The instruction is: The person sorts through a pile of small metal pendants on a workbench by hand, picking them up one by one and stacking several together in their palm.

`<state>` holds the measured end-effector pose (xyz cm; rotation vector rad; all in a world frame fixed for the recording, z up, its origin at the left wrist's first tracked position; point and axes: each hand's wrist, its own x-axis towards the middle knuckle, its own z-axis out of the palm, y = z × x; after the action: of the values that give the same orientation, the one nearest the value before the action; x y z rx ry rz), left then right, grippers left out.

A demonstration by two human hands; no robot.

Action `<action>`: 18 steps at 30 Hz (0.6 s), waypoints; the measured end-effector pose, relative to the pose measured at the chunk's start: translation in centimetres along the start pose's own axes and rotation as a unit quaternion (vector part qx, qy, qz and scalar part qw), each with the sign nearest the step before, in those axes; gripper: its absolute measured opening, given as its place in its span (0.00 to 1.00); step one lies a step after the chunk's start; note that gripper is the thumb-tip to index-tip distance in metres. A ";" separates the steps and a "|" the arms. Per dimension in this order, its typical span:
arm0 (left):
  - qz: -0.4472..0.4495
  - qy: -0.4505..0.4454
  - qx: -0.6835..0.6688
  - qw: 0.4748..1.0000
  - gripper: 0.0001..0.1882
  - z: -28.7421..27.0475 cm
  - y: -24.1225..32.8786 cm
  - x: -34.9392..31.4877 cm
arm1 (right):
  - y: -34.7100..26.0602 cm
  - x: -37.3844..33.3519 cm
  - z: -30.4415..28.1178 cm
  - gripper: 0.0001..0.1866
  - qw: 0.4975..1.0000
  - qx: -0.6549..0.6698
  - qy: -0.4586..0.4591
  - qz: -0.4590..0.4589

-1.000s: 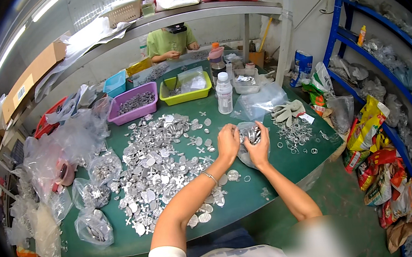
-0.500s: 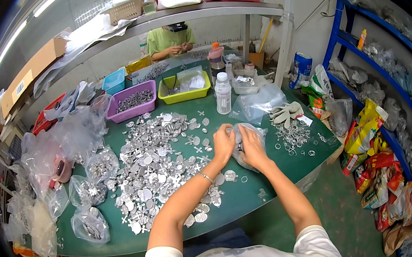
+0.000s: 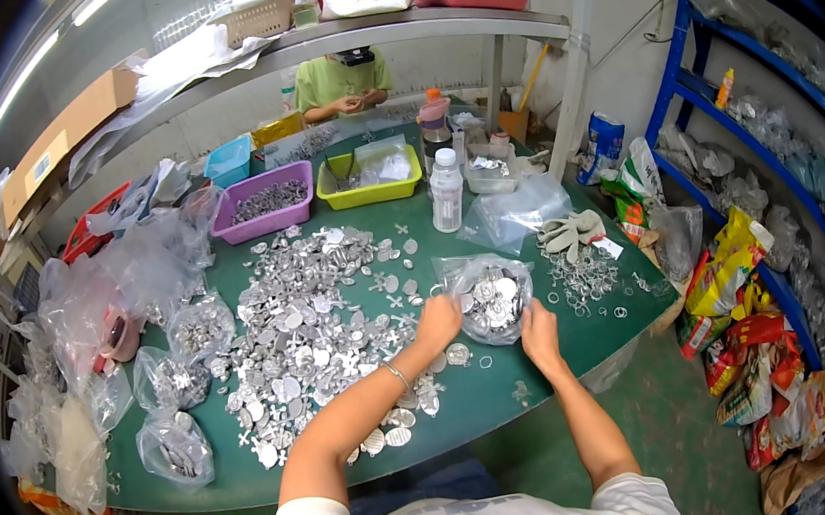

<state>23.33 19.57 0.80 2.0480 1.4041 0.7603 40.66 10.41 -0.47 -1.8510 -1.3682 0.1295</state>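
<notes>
A clear plastic bag [image 3: 491,302] of silvery metal pieces rests on the green table, its pieces showing through the film. My left hand [image 3: 439,321] is closed on the bag's left side. On the opposite side my right hand [image 3: 540,333] pinches the bag's edge with the fingers pressed together. Just left of my left hand spreads a large heap of flat silvery metal pieces [image 3: 312,353], ovals and crosses among them. A pile of small metal rings [image 3: 584,278] lies right of the bag, beside a pale work glove [image 3: 571,232].
Filled plastic bags [image 3: 176,448] lie at the left. A purple basket [image 3: 262,213], a yellow-green basket [image 3: 371,194] and a white-capped bottle [image 3: 446,191] stand farther back. A blue shelf rack [image 3: 759,110] rises at the right. Across the table sits another person [image 3: 344,84].
My hands have moved from on top of the bag to its two sides, nearer me. The bag now lies spread, its metal pieces in plain view.
</notes>
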 end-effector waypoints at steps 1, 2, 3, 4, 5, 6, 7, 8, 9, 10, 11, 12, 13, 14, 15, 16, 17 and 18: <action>0.016 0.037 -0.016 0.999 0.18 0.1 -0.2 0.9 | -0.5 0.7 -0.1 0.11 0.999 0.038 0.017 -0.022; 0.031 0.074 -0.031 0.996 0.18 0.2 -0.6 1.7 | -1.0 2.0 -0.3 0.11 0.995 0.077 0.034 -0.044; 0.093 0.096 -0.009 0.991 0.17 0.0 0.2 2.8 | -0.2 3.7 -0.7 0.10 0.992 0.092 0.059 -0.063; 0.072 0.100 -0.060 0.991 0.18 -0.5 0.5 4.0 | -2.7 4.7 -2.5 0.11 0.992 0.104 0.054 -0.043; 0.050 0.103 -0.112 0.987 0.21 -1.0 0.9 5.4 | -1.8 6.7 -2.1 0.12 0.988 0.145 0.046 0.000; 0.062 0.106 -0.111 0.986 0.20 -1.7 1.0 7.2 | -1.4 8.6 -2.3 0.13 0.982 0.181 0.050 0.010; 0.099 0.132 -0.108 0.980 0.20 -2.4 2.2 8.0 | -1.8 9.8 -3.0 0.14 0.980 0.185 0.071 -0.005; 0.136 0.159 -0.105 0.972 0.20 -2.7 3.2 8.2 | -1.5 10.1 -2.9 0.14 0.978 0.194 0.079 0.009; 0.106 0.137 -0.126 0.977 0.18 -2.7 3.5 8.1 | -1.4 10.6 -2.6 0.14 0.974 0.207 0.088 0.019; 0.076 0.114 -0.147 0.980 0.17 -2.5 3.7 7.8 | -1.3 11.0 -2.4 0.14 0.970 0.220 0.098 0.029; 0.047 0.091 -0.168 0.980 0.16 -2.5 4.0 7.5 | -1.0 10.5 -2.1 0.15 0.975 0.207 0.080 0.027; 0.022 0.054 -0.190 0.980 0.16 -2.7 3.7 7.3 | -0.9 9.8 -1.8 0.15 0.976 0.206 0.066 0.026; -0.004 0.018 -0.211 0.977 0.16 -3.0 3.4 7.1 | -0.8 9.3 -1.8 0.15 0.977 0.204 0.052 0.024; -0.028 -0.019 -0.232 0.972 0.16 -3.1 3.2 6.8 | -0.7 8.8 -1.8 0.15 0.978 0.202 0.038 0.022; 0.000 0.007 -0.215 0.976 0.17 -3.0 2.9 6.4 | -1.0 7.9 -2.2 0.15 0.980 0.192 0.044 0.008; 0.003 0.014 -0.218 0.976 0.18 -2.6 2.6 6.1 | -0.9 7.4 -2.2 0.15 0.980 0.195 0.049 -0.002; 0.006 0.021 -0.220 0.975 0.19 -2.3 2.4 5.8 | -0.9 7.0 -2.2 0.16 0.979 0.198 0.054 -0.012; 0.009 0.029 -0.223 0.974 0.21 -2.2 2.4 5.4 | -0.8 6.6 -2.2 0.16 0.978 0.201 0.059 -0.023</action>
<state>24.95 24.10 4.83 1.7003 1.1198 1.0440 43.86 14.79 3.96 -1.4653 -1.2003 0.2501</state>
